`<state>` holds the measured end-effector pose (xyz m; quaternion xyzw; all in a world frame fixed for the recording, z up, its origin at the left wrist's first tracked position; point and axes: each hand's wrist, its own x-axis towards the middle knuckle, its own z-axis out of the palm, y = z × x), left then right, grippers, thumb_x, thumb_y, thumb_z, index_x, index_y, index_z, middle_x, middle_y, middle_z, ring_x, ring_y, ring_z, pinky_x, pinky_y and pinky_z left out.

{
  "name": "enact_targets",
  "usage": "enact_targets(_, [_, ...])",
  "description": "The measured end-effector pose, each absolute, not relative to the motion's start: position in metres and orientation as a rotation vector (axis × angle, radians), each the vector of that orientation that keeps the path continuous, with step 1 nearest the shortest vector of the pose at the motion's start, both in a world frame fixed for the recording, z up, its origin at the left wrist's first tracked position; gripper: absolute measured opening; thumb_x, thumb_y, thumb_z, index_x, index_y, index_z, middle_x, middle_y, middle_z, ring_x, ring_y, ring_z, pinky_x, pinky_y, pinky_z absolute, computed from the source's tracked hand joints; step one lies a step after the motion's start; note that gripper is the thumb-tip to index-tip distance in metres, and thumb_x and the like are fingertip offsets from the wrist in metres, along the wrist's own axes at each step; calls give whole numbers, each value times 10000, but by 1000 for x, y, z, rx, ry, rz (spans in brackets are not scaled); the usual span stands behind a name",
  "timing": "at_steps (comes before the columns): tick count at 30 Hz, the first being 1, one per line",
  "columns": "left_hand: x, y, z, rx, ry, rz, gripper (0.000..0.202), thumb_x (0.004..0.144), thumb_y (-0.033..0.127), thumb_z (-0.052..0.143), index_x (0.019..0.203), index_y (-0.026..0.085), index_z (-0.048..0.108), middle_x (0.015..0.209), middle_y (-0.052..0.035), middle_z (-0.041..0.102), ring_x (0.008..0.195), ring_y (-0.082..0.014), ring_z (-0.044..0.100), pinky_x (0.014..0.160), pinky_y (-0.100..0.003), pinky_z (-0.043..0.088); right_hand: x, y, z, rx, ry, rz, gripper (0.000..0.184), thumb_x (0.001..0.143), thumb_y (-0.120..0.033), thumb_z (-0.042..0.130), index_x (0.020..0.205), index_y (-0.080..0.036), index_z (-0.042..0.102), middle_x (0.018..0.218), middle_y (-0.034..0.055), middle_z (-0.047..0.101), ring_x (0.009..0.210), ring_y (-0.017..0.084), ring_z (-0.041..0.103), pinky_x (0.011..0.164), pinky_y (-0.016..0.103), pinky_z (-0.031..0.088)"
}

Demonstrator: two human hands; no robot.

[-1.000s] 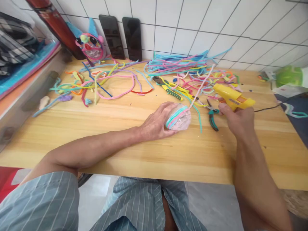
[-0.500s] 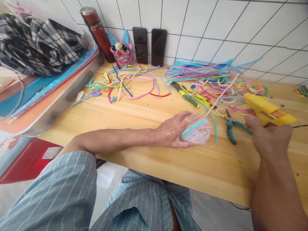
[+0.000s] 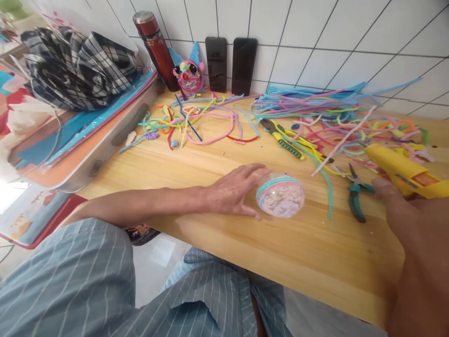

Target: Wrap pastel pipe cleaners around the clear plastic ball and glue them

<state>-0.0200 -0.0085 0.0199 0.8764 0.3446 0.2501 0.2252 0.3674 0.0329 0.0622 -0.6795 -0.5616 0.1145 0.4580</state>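
My left hand (image 3: pixel 234 191) rests on the wooden table (image 3: pixel 217 168) with its fingers curved round a clear ball (image 3: pixel 280 196) wrapped in blue and pink fuzzy sticks. A pale pink stick (image 3: pixel 342 141) runs from near the ball up to the right. My right hand (image 3: pixel 409 210) is at the right edge, closed on the grip of a yellow glue gun (image 3: pixel 403 171) that points left, well apart from the ball.
Green-handled pliers (image 3: pixel 355 196) and yellow-handled pliers (image 3: pixel 282 135) lie among several coloured fuzzy sticks (image 3: pixel 315 105). At the back wall stand a red flask (image 3: pixel 156 44), a clown-like figure (image 3: pixel 189 75) and two dark phones (image 3: pixel 229 63). A checked cloth (image 3: pixel 77 65) lies on a case at left.
The camera swung left and down, so the table shifted right in view. My left hand turned the ball a little; the glue gun stays in my right hand, now farther right.
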Motion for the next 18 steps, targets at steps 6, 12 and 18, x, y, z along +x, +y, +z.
enact_targets(6, [-79,15,34,2298,1750,550,291,1049,398,690,1255,196,729,1294,-175,751,1194,-339,757,1024,-526,660,366,32,62,-1652,-1436,255,511,696,-740,930,992,-324,905,1161,143,893,1137,446,850,1016,656,707])
enact_targets(12, [-91,46,27,2119,1949,461,109,1009,323,655,1021,224,699,1096,-118,774,988,-297,732,932,-464,627,370,34,58,-1683,-1481,297,448,734,-697,905,963,-314,875,1185,145,890,1158,464,845,1039,703,683])
enact_targets(18, [-97,64,27,2085,1945,406,134,1007,309,619,932,230,696,1048,-112,796,960,-292,727,921,-446,610,368,33,59,-1715,-1424,297,289,703,-521,876,883,-295,864,1156,137,894,1135,433,852,1025,630,696])
